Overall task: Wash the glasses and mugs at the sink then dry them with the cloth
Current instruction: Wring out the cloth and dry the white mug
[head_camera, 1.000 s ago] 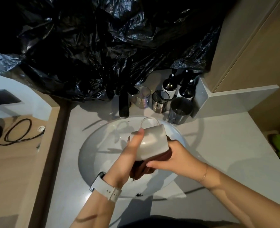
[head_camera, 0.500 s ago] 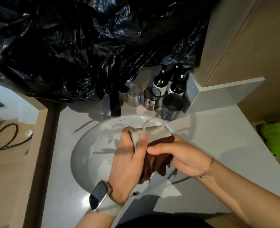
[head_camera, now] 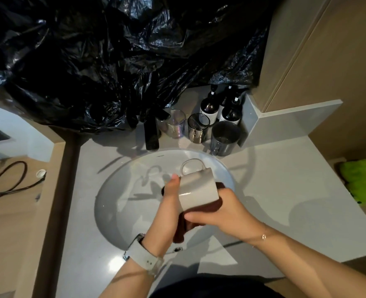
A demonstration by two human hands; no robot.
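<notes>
Over the white sink basin (head_camera: 122, 190) I hold a white mug (head_camera: 197, 188) on its side, handle pointing away from me. My left hand (head_camera: 167, 211) grips the mug's left side, thumb laid along its wall. My right hand (head_camera: 223, 211) holds a dark brown cloth (head_camera: 182, 231) bunched against the mug's open end. Part of the cloth hangs down between my hands. Behind the basin stand a clear glass (head_camera: 176, 123), a dark tinted glass (head_camera: 198, 127) and a grey mug (head_camera: 225, 138).
A black tap (head_camera: 151, 134) rises at the basin's back edge. Dark bottles (head_camera: 210, 106) stand in the corner behind the glasses. Black plastic sheeting (head_camera: 113, 61) covers the wall above. A green cloth (head_camera: 362, 181) lies on a lower shelf at right. The grey counter (head_camera: 285, 190) surrounds the basin.
The mug has turned in my hands, showing more of its side. My left thumb has shifted to its left wall, and the cloth sits lower, under the mug's mouth.
</notes>
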